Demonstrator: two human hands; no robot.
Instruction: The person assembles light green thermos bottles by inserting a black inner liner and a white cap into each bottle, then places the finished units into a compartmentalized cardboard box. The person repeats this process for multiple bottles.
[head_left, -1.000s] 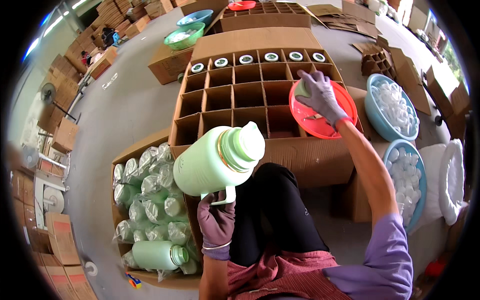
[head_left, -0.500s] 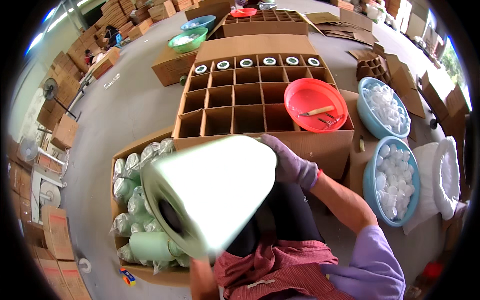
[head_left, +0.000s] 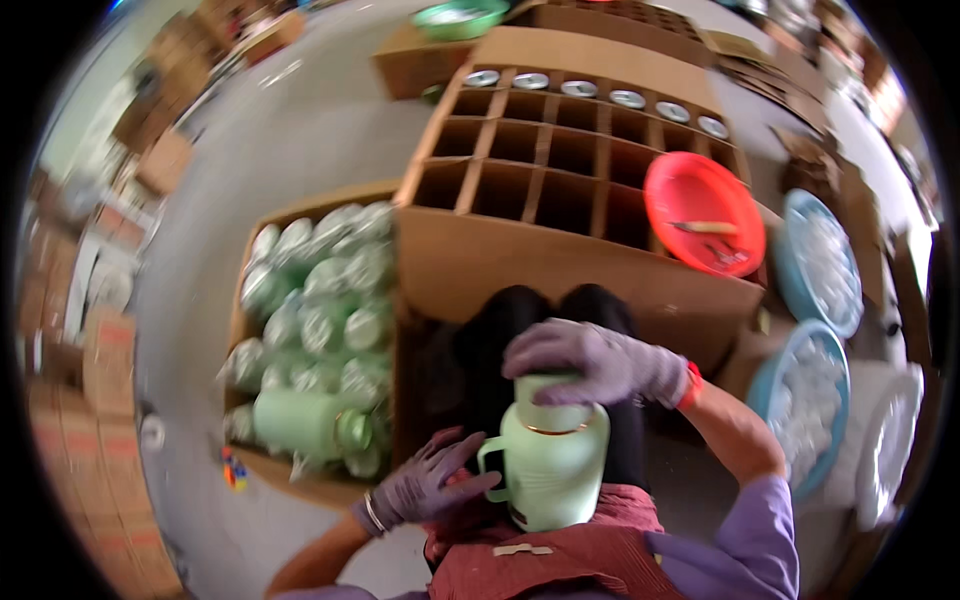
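Note:
A pale green thermos jug [head_left: 555, 470] with a side handle and a thin gold ring stands upright at my lap. My right hand [head_left: 600, 362], in a purple-grey glove, curls over its light green top from above, partly hiding it. Beside the handle is my left hand [head_left: 440, 478], gloved alike, with fingers apart and the tips at the handle; whether they touch it I cannot tell. To the left, a carton [head_left: 402, 440] holds several plastic-wrapped green jugs, and one unwrapped green jug [head_left: 300, 422] lies on its side on top of them.
Ahead stands a divided carton [head_left: 480, 235] with several round lids in its far row. A red basin [head_left: 660, 215] holding a knife rests on its right corner. Blue basins [head_left: 785, 270] of white plastic parts and a white sack [head_left: 895, 440] stand at the right.
The jug has gone from tilted, bottom toward the left, to upright at my lap. My right hand has moved onto its top, and my left hand now shows beside the handle. The view has shifted.

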